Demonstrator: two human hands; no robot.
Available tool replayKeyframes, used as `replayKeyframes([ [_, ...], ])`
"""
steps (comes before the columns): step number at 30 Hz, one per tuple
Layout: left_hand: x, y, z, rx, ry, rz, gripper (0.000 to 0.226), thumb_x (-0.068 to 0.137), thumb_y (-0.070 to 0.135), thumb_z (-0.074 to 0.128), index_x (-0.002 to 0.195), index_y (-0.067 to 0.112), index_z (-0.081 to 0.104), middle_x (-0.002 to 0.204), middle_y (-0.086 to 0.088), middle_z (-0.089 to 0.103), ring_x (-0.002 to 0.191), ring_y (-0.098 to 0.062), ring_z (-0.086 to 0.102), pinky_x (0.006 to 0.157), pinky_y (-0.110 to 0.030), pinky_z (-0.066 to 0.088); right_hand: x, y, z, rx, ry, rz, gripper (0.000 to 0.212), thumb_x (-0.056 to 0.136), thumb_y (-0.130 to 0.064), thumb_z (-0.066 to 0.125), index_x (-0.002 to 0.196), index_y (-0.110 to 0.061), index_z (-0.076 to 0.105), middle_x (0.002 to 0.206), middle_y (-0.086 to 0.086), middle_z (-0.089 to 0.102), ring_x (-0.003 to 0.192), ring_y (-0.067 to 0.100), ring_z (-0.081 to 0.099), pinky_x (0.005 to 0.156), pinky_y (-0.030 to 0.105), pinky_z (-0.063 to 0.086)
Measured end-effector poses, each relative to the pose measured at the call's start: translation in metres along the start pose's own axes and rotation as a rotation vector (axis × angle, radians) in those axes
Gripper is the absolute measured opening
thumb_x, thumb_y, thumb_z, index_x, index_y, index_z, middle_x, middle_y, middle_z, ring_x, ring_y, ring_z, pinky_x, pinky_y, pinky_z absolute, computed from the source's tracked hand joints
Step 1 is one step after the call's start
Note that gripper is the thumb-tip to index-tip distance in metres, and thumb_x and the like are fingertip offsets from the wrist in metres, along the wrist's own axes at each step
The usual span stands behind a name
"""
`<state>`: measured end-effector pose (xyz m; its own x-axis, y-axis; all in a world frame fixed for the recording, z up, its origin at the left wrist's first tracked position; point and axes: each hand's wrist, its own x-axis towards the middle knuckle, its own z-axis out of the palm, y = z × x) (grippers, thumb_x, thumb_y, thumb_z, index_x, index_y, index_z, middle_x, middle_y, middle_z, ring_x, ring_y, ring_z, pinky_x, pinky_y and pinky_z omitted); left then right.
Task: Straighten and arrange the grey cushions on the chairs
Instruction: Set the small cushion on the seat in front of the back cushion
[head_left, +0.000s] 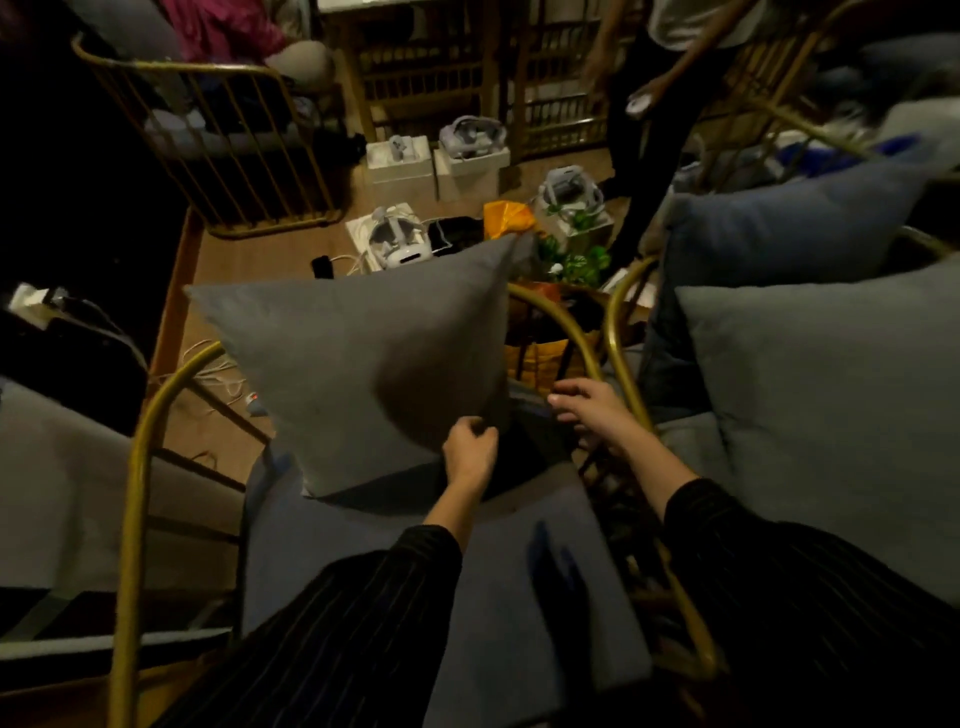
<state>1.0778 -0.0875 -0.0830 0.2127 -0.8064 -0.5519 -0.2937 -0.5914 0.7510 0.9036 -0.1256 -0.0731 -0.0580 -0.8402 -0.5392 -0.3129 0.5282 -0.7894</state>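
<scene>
1. The gold-framed chair (136, 441) carries a flat blue-grey seat pad (498, 571).
2. A grey cushion (358, 364) stands upright on the pad at the chair's back, tilted slightly.
3. The left hand (469, 451) is pinched shut on the cushion's lower right corner.
4. The right hand (592, 410) hovers just beside that corner, fingers spread and loosely curled, gripping nothing.

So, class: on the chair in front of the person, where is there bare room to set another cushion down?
The seat pad is bare between the upright cushion and the sleeves. Its back right corner is crowded by both hands.
</scene>
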Motion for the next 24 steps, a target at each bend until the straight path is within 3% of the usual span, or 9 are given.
replayKeyframes([
  [2,-0.016,0.025,0.041,0.034,-0.113,0.064,0.032,0.094,0.016,0.056,0.123,0.007,0.06,0.122,-0.014,0.065,0.116,-0.029,0.06,0.101,-0.042,0.049,-0.01,0.0,-0.052,0.028,0.016,-0.059,0.038,0.091,-0.011,0.062,0.127,-0.001,0.056,0.092,0.01,0.065,0.068,0.014,0.064,0.057,0.02,0.044],
  [4,-0.031,0.05,0.091,0.062,-0.173,0.127,0.025,0.091,0.017,0.058,0.114,0.008,0.065,0.115,-0.014,0.068,0.109,-0.027,0.064,0.097,-0.041,0.051,-0.023,0.007,-0.116,0.051,0.101,-0.118,0.032,0.09,-0.004,0.06,0.121,0.005,0.058,0.085,0.012,0.063,0.048,0.003,0.062,0.05,0.016,0.048],
  [6,-0.048,0.073,0.146,0.065,-0.215,0.178,0.018,0.089,0.018,0.059,0.104,0.012,0.066,0.109,-0.015,0.071,0.104,-0.028,0.067,0.093,-0.041,0.054,-0.033,0.026,-0.182,0.058,0.25,-0.169,0.028,0.089,0.001,0.06,0.116,0.007,0.06,0.083,0.012,0.063,0.042,-0.002,0.059,0.045,0.011,0.046],
  [8,-0.063,0.088,0.201,0.09,-0.261,0.213,0.025,0.088,0.02,0.061,0.111,0.01,0.062,0.111,-0.012,0.069,0.107,-0.029,0.065,0.093,-0.041,0.052,-0.043,0.053,-0.245,0.012,0.424,-0.19,0.021,0.088,0.002,0.061,0.109,0.006,0.063,0.075,0.009,0.061,0.043,-0.002,0.058,0.046,0.012,0.047],
  [11,-0.088,0.1,0.275,0.068,-0.262,0.238,0.054,0.089,0.034,0.064,0.133,0.007,0.048,0.13,-0.018,0.059,0.122,-0.035,0.056,0.102,-0.045,0.047,-0.056,0.1,-0.333,-0.086,0.586,-0.16,0.012,0.088,-0.004,0.062,0.088,-0.016,0.063,0.081,0.013,0.064,0.061,0.016,0.062,0.06,0.033,0.055],
  [13,-0.107,0.105,0.314,0.096,-0.19,0.168,0.083,0.085,0.049,0.065,0.149,0.011,0.028,0.147,-0.023,0.04,0.136,-0.043,0.039,0.112,-0.048,0.036,-0.065,0.136,-0.386,-0.215,0.621,-0.117,0.006,0.085,-0.011,0.067,0.089,-0.016,0.065,0.087,0.013,0.066,0.08,0.028,0.066,0.076,0.045,0.057],
  [16,-0.127,0.105,0.347,0.152,-0.059,0.086,0.105,0.079,0.06,0.064,0.155,0.02,0.005,0.157,-0.023,0.018,0.144,-0.044,0.02,0.116,-0.051,0.026,-0.083,0.174,-0.443,-0.355,0.595,-0.015,0.041,0.082,-0.027,0.073,0.118,-0.01,0.062,0.117,0.019,0.059,0.108,0.035,0.06,0.095,0.045,0.049],
  [19,-0.129,0.099,0.355,0.051,-0.021,0.103,0.107,0.077,0.057,0.07,0.155,0.029,0.002,0.16,-0.016,0.013,0.146,-0.038,0.018,0.117,-0.049,0.024,-0.089,0.196,-0.473,-0.225,0.425,0.169,0.079,0.081,-0.052,0.068,0.146,-0.022,0.034,0.15,0.012,0.034,0.136,0.035,0.036,0.108,0.043,0.036],
  [24,-0.123,0.077,0.347,-0.341,-0.191,-0.06,0.108,0.073,0.049,0.076,0.154,0.032,0.007,0.158,-0.003,0.026,0.14,-0.032,0.035,0.112,-0.046,0.034,-0.073,0.212,-0.48,0.075,0.29,0.237,0.098,0.075,-0.071,0.058,0.153,-0.035,0.01,0.159,0.001,0.025,0.141,0.032,0.033,0.108,0.045,0.035],
])
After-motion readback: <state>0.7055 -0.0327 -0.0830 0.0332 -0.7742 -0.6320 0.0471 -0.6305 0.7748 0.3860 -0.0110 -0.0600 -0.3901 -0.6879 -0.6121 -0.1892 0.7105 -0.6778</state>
